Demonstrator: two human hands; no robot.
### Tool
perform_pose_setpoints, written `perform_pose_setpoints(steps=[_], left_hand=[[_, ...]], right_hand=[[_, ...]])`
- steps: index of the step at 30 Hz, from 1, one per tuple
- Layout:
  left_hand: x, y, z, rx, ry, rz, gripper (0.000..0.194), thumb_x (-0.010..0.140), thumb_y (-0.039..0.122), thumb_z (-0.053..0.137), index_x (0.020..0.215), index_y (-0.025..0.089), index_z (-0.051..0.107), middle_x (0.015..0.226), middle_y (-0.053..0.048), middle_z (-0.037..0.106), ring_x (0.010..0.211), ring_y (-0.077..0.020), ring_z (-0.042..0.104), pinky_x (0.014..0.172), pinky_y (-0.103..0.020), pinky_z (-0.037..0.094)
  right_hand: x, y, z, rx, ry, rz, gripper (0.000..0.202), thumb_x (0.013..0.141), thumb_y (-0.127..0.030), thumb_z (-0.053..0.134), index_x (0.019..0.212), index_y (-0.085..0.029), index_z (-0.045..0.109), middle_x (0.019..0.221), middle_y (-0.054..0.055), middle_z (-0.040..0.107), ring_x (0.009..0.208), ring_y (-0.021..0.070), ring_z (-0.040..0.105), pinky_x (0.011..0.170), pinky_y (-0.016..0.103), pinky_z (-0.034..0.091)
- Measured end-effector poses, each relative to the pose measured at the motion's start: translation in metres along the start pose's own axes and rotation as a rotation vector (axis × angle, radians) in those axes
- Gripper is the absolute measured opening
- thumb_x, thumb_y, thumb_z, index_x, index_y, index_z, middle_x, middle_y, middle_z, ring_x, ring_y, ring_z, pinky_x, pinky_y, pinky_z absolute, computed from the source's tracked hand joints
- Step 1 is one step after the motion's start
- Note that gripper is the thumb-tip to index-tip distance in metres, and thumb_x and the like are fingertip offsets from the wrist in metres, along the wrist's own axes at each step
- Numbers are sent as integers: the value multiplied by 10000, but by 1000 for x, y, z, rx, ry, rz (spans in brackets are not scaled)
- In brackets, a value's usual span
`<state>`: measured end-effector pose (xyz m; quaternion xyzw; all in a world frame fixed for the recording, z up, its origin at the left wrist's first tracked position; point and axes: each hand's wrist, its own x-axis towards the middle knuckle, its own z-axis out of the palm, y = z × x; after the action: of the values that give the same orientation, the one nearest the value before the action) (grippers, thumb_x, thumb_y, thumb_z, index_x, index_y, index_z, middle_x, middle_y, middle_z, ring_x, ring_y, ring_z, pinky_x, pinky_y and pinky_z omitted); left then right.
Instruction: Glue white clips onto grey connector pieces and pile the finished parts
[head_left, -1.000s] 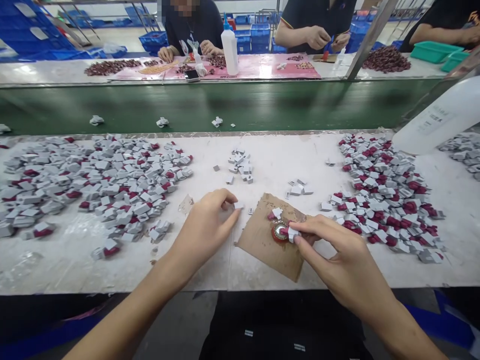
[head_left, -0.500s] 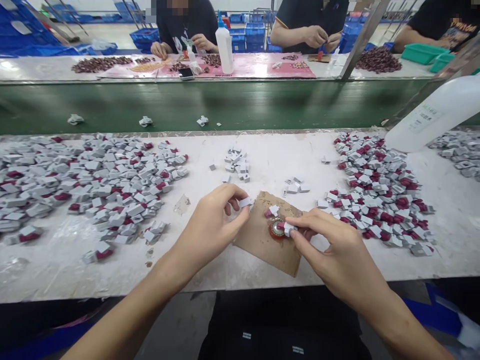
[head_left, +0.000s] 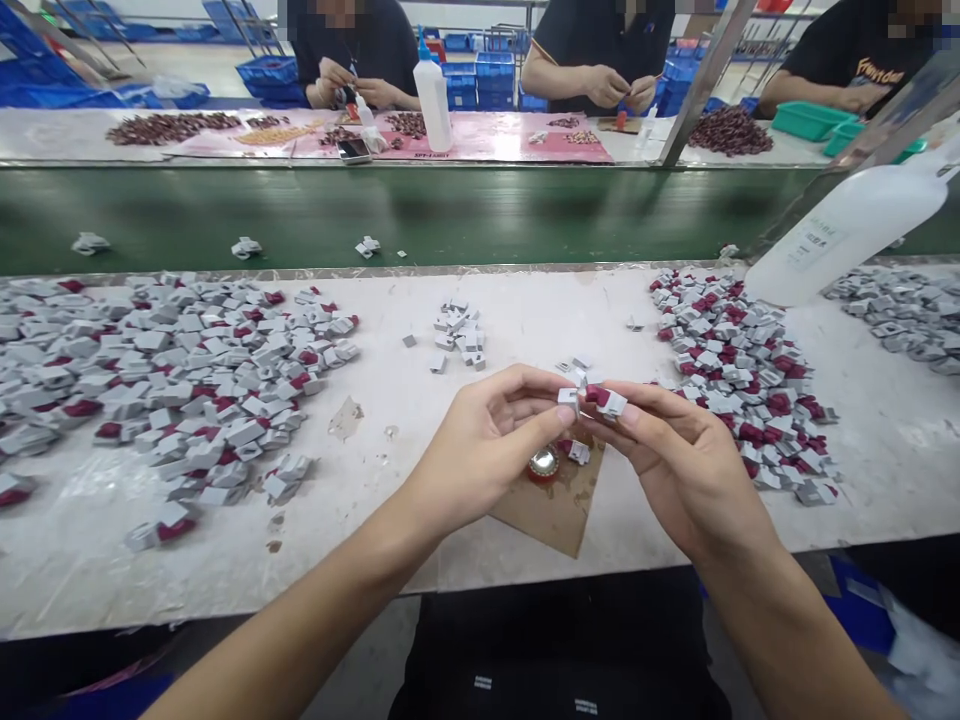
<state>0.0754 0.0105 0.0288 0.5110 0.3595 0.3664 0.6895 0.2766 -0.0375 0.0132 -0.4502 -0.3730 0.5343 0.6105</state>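
Note:
Between thumb and fingers, my left hand (head_left: 491,440) pinches a small grey plastic piece (head_left: 568,398). My right hand (head_left: 679,455) pinches a maroon-and-grey plastic part (head_left: 606,400), its maroon end turned toward the grey piece. The two pieces are close together above the table; whether they touch I cannot tell. Below them on a brown cardboard piece (head_left: 551,525) sits a small round metal-topped dish with a red rim (head_left: 543,462). Another maroon-and-grey part (head_left: 577,452) lies beside that dish.
Grey-and-maroon parts form a wide heap (head_left: 225,390) at left and another heap (head_left: 750,380) at right. A small grey pile (head_left: 459,332) lies mid-table. A white bottle (head_left: 847,235) leans at right. Beyond the green conveyor (head_left: 480,210), several co-workers handle small parts.
My left hand has moved right with the grey piece, meeting my right hand. My right hand has lifted the maroon-and-grey part away from the round dish. The view has shifted slightly.

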Motion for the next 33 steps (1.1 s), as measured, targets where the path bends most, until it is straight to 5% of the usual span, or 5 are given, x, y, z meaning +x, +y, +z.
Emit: perform_pose_setpoints(steps=[11,17,26,29,33], left_hand=[[7,1,6,101,-24,57,121,1035,292,824,1120,208,811,1002,-47,848,944,-218,824,884,-348,695],[16,13,6,327,-73,152,81,1058,263,765,1106,219,812,990,-39,853,909,-236,835,824,-357,697],[109,42,11,606,-260,276,109,1007,324,775,1029,217,788,1020,-49,847,924,-235,800,881,-384,637],[157,48,3,643,-135,281,159,962,369,810,1000,216,792,1065,-81,850,960,-250,782,897,-396,618],[225,50,-38,609,182,268,221,885,386,868,865,220,723,876,-53,795,871,-246,722,774,-362,556]], right_hand=[[1,-4,-5,-192,-5,-54,143,948,-354,950,1077,-293,943,1132,59,914,1070,267,878,964,369,743],[12,-26,-7,-286,-83,-59,218,828,-355,1043,1005,-276,943,991,54,903,921,243,884,815,299,743],[66,-50,-38,-470,-46,-19,354,894,-453,942,1161,-226,891,1122,104,886,1035,296,846,905,443,717],[86,-71,-68,-621,159,-110,487,900,-511,922,1291,-236,831,1247,128,841,1057,313,818,877,476,705],[129,-99,-147,-736,838,-390,778,729,-532,989,1378,-248,667,1420,149,704,1262,364,719,1103,581,620]])
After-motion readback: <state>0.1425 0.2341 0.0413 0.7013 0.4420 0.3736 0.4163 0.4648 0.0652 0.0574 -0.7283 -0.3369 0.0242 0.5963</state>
